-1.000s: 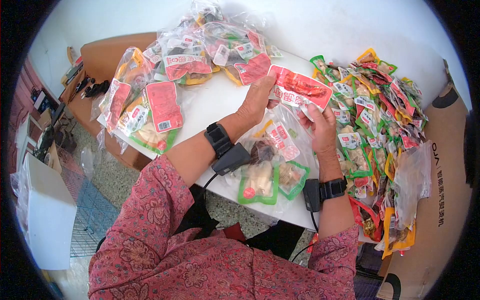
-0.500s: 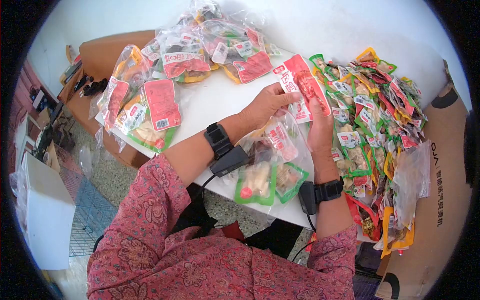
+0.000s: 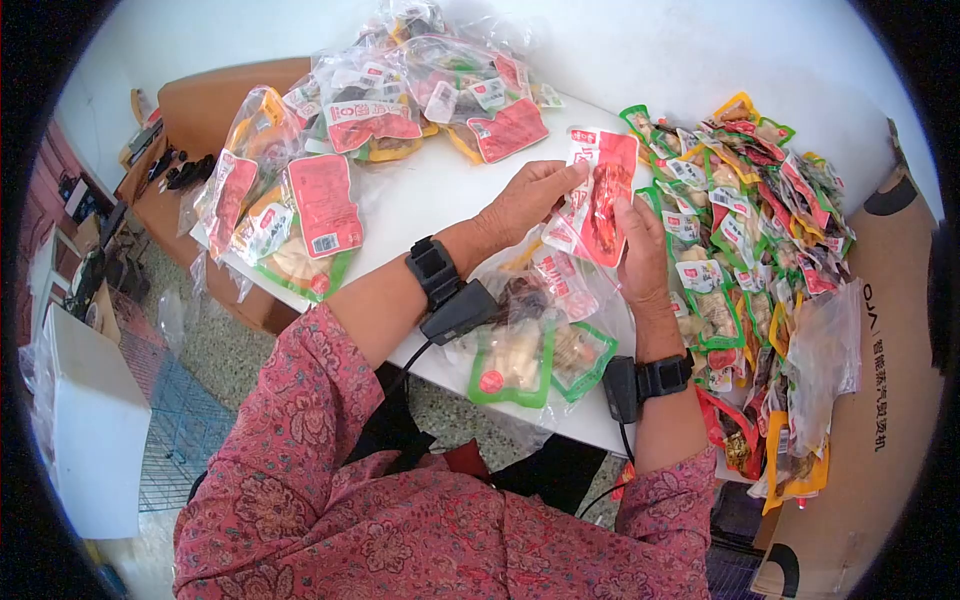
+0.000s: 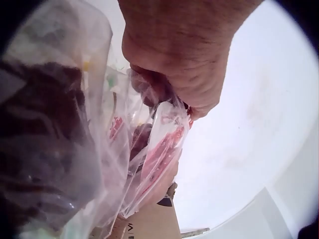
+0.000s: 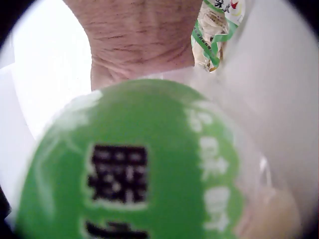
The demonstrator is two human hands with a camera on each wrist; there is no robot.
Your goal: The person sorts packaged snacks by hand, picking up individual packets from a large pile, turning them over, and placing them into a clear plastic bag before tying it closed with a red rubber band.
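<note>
Upright over a clear bag point(image 3: 530, 320) is a red and white packet point(image 3: 606, 190). The right hand point(image 3: 645, 255) pinches its right side, thumb on the front. The left hand point(image 3: 530, 200) has its thumb and fingers at the packet's left side, by the clear plastic of the bag's mouth. Green-edged packets point(image 3: 513, 365) show inside the bag. In the left wrist view, the left hand point(image 4: 174, 55) grips clear plastic beside the red packet point(image 4: 162, 154). A green packet point(image 5: 164, 134) fills much of the right wrist view and hides the right hand's fingers.
Filled clear bags point(image 3: 370, 110) lie at the back and left of the white table point(image 3: 420, 210). A large heap of loose packets point(image 3: 740, 220) covers the right side, with empty clear bags point(image 3: 825, 350) on its front. A cardboard box point(image 3: 870, 400) stands at the far right.
The packet was first held sideways by both hands; it has turned upright and then moved slightly down and right. The left hand has shifted from its top left corner to its left side.
</note>
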